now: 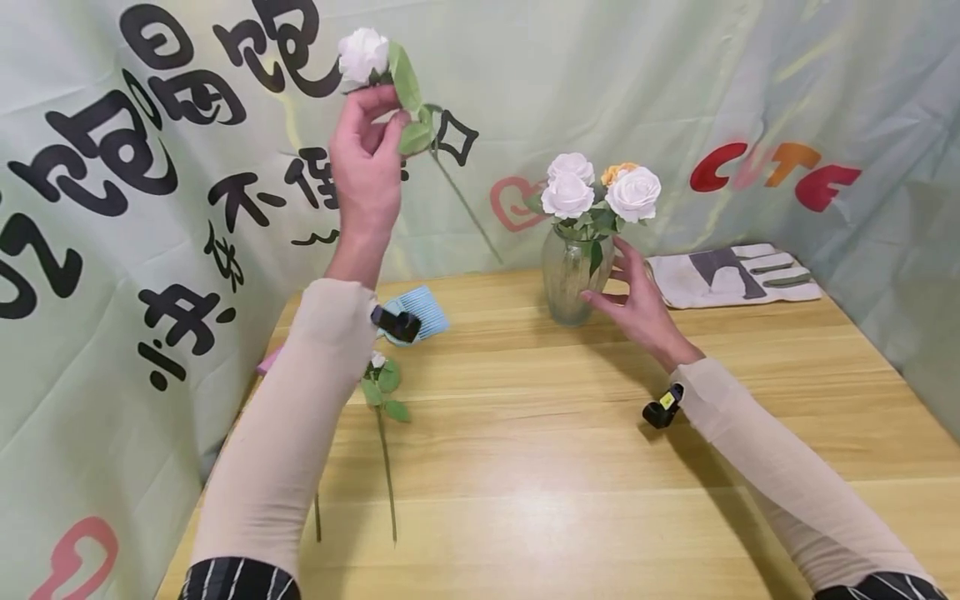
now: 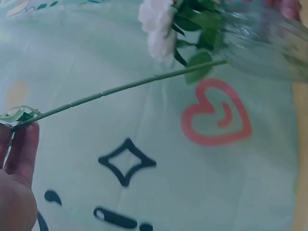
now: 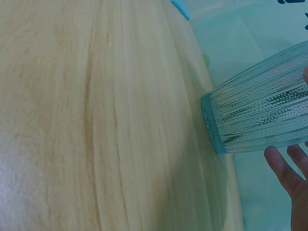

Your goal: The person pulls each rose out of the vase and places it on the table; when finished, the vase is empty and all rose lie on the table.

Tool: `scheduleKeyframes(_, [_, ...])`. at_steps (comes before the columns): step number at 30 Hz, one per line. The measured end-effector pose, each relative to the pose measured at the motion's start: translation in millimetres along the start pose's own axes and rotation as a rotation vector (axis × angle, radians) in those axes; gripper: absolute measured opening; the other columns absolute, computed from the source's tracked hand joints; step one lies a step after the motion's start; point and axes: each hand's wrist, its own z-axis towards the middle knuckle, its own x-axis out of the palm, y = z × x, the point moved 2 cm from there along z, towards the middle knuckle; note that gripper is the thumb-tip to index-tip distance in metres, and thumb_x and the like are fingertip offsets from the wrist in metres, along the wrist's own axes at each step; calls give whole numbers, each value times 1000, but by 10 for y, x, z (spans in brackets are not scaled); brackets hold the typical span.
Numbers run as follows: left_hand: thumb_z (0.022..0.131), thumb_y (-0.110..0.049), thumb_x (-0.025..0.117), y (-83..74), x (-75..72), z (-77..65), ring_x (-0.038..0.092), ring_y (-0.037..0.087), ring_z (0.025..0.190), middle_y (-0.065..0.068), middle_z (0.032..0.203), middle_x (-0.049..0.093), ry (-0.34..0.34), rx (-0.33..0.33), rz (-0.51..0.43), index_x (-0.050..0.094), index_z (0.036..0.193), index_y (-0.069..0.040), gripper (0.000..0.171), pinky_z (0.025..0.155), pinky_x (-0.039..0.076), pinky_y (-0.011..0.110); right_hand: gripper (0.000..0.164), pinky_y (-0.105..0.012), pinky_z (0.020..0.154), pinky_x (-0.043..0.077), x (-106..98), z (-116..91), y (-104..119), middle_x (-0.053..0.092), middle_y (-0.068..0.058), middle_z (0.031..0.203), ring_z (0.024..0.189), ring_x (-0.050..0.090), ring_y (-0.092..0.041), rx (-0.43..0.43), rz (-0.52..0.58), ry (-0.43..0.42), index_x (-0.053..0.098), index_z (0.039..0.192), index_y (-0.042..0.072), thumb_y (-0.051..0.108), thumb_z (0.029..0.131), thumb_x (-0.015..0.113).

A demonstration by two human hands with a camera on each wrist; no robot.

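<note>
Left hand [image 1: 367, 158]: raised high against the printed backdrop [image 1: 135, 167], fingers curled, pinching a white rose [image 1: 363, 53] just under the bloom, among the upper leaves.
Held rose stem [image 2: 120, 87]: long, thin, green, jointed; slants down from the grip toward the vase, free end near the vase mouth in the left wrist view.
Rose handling: judged light, likely artificial; stem stiff enough to hold its line unsupported, yet thin and probably bendable. Bloom soft, easily crushed. Best grip on the stem below the leaves, not on the petals.
Right hand [image 1: 637, 304]: fingers straight and relaxed, spread beside the glass vase [image 1: 573, 279]; fingertips at its side, contact too close to call. Holds nothing.
Glass vase: upright near the far edge of the wooden table [image 1: 562, 467], ribbed and dimpled clear wall, already carrying white roses [image 1: 600, 193] and an orange one [image 1: 617, 172].
Vase handling: judged rigid, fragile, top-heavy with blooms; textured wall gives some purchase. Steady at the lower body, not the rim.
Spare rose [image 1: 384, 392]: flat on the table, bloom partly hidden by the left sleeve, stem pointing toward the near edge.
Other items: blue ribbed pad [image 1: 422, 310] behind the left wrist; folded cloth [image 1: 731, 275] right of the vase.
</note>
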Motion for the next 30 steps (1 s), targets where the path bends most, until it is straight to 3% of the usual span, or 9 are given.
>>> scheduleKeyframes(7, [104, 8, 64, 115, -372, -423, 74, 25, 118, 17, 131, 73, 55, -129, 54, 71, 118, 0, 17, 93, 68, 30, 104, -35, 101, 62, -15, -3, -9, 41, -21, 170, 147, 51, -40, 2, -15, -7, 11, 176, 24, 14, 99, 81])
scheduleKeyframes(15, [106, 1, 66, 428, -713, -955, 74, 16, 113, 21, 139, 70, 162, -289, 213, 66, 134, 3, 27, 89, 69, 29, 104, -13, 92, 57, -2, 2, -8, 39, -22, 170, 147, 51, -42, -5, -10, 0, 11, 176, 23, 13, 99, 81])
scheduleKeyframes(23, [107, -1, 66, 875, -879, -1465, 74, 10, 99, 23, 138, 71, 237, -524, 312, 66, 136, 3, 29, 86, 71, 35, 105, -17, 95, 59, -3, 8, -23, 39, -22, 171, 149, 50, -42, -4, -19, 1, 9, 176, 22, 13, 100, 80])
scheduleKeyframes(28, [110, 2, 59, 1106, -955, -1726, 74, 12, 103, 24, 139, 69, 262, -631, 315, 66, 135, 3, 27, 88, 71, 40, 105, -13, 92, 56, 1, 7, -29, 41, -22, 170, 149, 50, -41, 4, -20, 0, 9, 176, 23, 13, 100, 81])
scheduleKeyframes(30, [110, 2, 57, 1184, -983, -1815, 74, 12, 104, 24, 138, 69, 269, -666, 303, 66, 136, 3, 27, 89, 71, 40, 105, -18, 95, 59, 2, 4, -32, 41, -22, 170, 149, 50, -41, 8, -23, 0, 9, 176, 23, 14, 100, 80])
